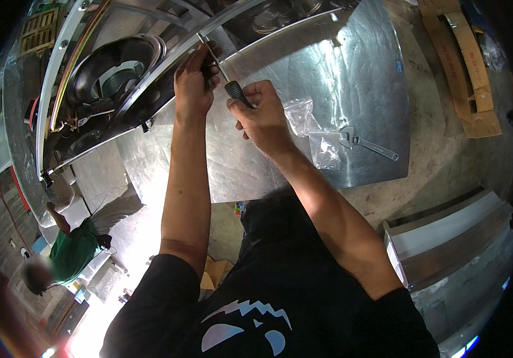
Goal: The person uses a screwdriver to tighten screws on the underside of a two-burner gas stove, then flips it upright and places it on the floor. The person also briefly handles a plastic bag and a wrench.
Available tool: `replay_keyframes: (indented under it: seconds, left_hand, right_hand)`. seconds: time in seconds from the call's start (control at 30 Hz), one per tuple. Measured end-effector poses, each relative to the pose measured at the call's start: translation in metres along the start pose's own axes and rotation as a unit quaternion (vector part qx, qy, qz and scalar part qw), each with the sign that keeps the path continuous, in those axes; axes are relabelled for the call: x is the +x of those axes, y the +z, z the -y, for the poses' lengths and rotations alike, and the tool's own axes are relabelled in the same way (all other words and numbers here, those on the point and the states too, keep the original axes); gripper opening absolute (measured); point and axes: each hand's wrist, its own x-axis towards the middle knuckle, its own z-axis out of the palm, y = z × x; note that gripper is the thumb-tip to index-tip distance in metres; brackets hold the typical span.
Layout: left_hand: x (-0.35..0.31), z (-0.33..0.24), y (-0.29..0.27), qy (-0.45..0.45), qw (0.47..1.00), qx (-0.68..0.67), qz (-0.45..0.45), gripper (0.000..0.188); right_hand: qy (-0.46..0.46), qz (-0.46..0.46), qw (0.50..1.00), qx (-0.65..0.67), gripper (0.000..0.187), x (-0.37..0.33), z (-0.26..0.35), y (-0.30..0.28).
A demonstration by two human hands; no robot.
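Black, with a band of yellow towards the shaft, the handle of a screwdriver (237,93) sits in my right grip (263,116), fingers and thumb wrapped closely round it. In the head view, my one view, the slim metal shaft slants away from me and to the left, up to the edge of a metal-framed unit (126,106). My left grip (192,85) is just left of the screwdriver, its fingers partly curled beside the shaft; I cannot tell whether they pinch it or press on the frame. Left of the screwdriver, inside the unit, I see a dark round ring (113,68). Beneath the screwdriver spreads a shiny metal surface (238,176). On it, to the screwdriver's right and nearer me, lie crumpled clear plastic bags (325,152) and, just beyond them, an adjustable wrench (371,145). Far to its right, cardboard (464,77) lies on the floor; well to its left and nearer me is a person in green (74,250).
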Motion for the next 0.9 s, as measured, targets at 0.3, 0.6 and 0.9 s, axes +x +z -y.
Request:
replay_keyframes:
  seconds: [0.3, 0.6, 0.9]
  left_hand:
    - [-0.002, -0.007, 0.005, 0.004, 0.999, 0.051, 0.014, 0.021]
    - [0.003, -0.003, 0.006, 0.014, 0.998, 0.067, -0.005, 0.018]
    - [0.000, -0.006, 0.004, 0.011, 0.998, 0.068, 0.003, 0.015]
  right_hand:
    - [-0.035, -0.011, 0.997, -0.070, 0.034, -0.005, 0.004, -0.004]
    - [0.028, -0.004, 0.999, 0.015, 0.015, -0.003, -0.005, 0.002]
    - [-0.021, -0.028, 0.998, -0.047, 0.032, -0.017, 0.000, 0.009]
